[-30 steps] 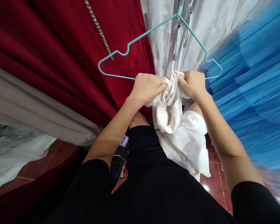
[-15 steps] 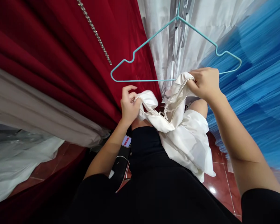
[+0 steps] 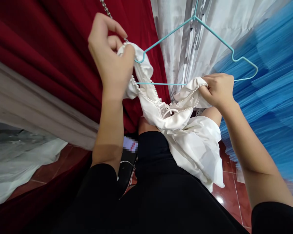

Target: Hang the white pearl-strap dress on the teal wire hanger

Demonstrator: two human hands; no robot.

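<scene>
1. Two bare hands hold a white garment by its upper edges, well apart; it sags between them, with its lower folds on the person's lap.
2. One hand, the left, is raised in front of red cloth, its thumb and bent fingers pinching a gathered end of the garment.
3. The right hand is lower, fingers curled closed and thumb pressed on the opposite beaded edge.
4. Small white beads line the garment's opening, with pale laces or loops inside it.
5. A light-blue hanger hangs just beyond the garment. Its left end goes out of sight at the raised cloth, perhaps inside it, but the overlap makes this hard to tell; its right end shows above the right hand.
6. Behind the hanger are white drapery and a shiny upright frame. Blue ruffled fabric fills the right side, and beige cloth lies left, below the red.
7. A phone-like item, its screen pixelated, lies on a black object beside the person's black clothing, above red floor tiles.
</scene>
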